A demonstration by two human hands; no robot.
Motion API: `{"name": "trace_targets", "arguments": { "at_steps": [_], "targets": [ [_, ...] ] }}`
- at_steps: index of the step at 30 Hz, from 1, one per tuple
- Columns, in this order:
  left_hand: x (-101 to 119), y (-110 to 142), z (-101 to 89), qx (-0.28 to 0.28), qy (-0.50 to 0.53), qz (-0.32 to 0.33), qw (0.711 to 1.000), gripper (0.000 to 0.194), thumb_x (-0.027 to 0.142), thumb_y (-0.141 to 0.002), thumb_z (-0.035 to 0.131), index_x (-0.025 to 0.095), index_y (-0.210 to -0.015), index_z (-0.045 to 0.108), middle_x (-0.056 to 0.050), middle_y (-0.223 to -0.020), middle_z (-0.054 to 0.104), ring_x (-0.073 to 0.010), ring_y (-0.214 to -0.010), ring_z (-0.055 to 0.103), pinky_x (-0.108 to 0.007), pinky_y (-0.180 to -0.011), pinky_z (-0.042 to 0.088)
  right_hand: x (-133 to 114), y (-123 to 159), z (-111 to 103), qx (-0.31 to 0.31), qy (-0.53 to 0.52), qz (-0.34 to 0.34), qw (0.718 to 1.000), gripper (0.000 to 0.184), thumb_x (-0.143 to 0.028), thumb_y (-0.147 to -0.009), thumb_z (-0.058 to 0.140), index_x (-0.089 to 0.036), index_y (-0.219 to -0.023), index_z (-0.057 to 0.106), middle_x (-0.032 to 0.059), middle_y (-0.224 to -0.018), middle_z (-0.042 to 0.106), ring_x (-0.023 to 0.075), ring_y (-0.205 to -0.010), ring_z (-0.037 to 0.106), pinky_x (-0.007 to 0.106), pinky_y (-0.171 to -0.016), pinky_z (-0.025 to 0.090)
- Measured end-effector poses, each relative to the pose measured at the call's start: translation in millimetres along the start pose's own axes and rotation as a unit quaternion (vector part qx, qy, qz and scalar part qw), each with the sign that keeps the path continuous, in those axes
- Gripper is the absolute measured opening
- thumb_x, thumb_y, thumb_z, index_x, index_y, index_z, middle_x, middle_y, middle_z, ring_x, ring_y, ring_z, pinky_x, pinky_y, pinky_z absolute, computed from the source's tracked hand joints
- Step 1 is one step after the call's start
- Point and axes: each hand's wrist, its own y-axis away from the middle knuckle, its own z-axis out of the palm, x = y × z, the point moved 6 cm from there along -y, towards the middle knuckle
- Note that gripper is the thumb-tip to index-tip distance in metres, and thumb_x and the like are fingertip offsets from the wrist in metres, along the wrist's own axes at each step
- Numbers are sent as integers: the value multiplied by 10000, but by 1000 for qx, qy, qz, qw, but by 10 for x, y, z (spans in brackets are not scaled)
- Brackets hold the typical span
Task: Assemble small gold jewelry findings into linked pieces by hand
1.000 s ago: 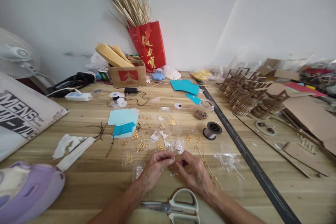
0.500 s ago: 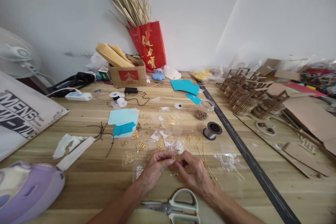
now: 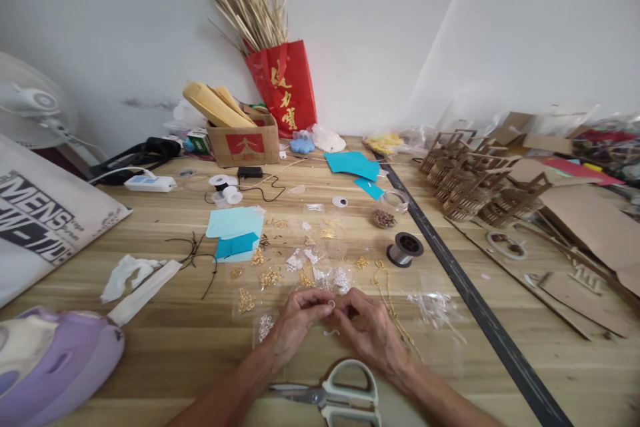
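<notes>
Between thumb and forefinger, my left hand point(image 3: 299, 319) pinches a small ring point(image 3: 331, 304). Close on its right, my right hand point(image 3: 369, 327) has its fingers pressed together at the ring; whether it holds a small piece is too tiny to tell. A short silvery chain point(image 3: 331, 333) lies on the table just below the fingertips. Beyond the hands are small heaps of gold findings point(image 3: 270, 277) and silver findings point(image 3: 341, 279). A gold chain point(image 3: 387, 293) runs beside my right hand. Scissors with pale handles point(image 3: 350, 390) lie between my forearms.
A wire spool point(image 3: 404, 249) and a bowl of beads point(image 3: 383, 218) stand right of centre. Blue cards point(image 3: 237, 245) lie to the left, a lilac appliance point(image 3: 60, 363) at the near left. Wooden baskets point(image 3: 470, 180) and cardboard crowd the right side. A dark strip point(image 3: 450, 273) crosses the table.
Both hands stay almost in place, with the ring still at the left fingertips. Only a very slight shift of the fingers shows.
</notes>
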Motion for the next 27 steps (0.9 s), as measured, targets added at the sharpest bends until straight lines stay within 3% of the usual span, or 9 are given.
{"name": "trace_targets", "arguments": {
  "at_steps": [11, 27],
  "targets": [
    [12, -5, 7, -6, -5, 5, 1000, 218, 224, -522, 822, 156, -714, 744, -32, -677, 706, -166, -670, 597, -285, -702, 423, 60, -7, -15, 0, -31, 30, 999, 171, -294, -863, 567, -171, -766, 635, 18, -664, 652, 125, -564, 581, 212, -526, 456],
    [-31, -16, -45, -11, -38, 22, 999, 174, 193, -587, 780, 175, -759, 758, -39, -769, 738, -178, -746, 618, -282, -749, 438, 129, 7, 30, -11, -73, 41, 996, 136, -269, -854, 571, -185, -757, 527, -25, -646, 577, 102, -549, 515, 190, -511, 398]
  ]
}}
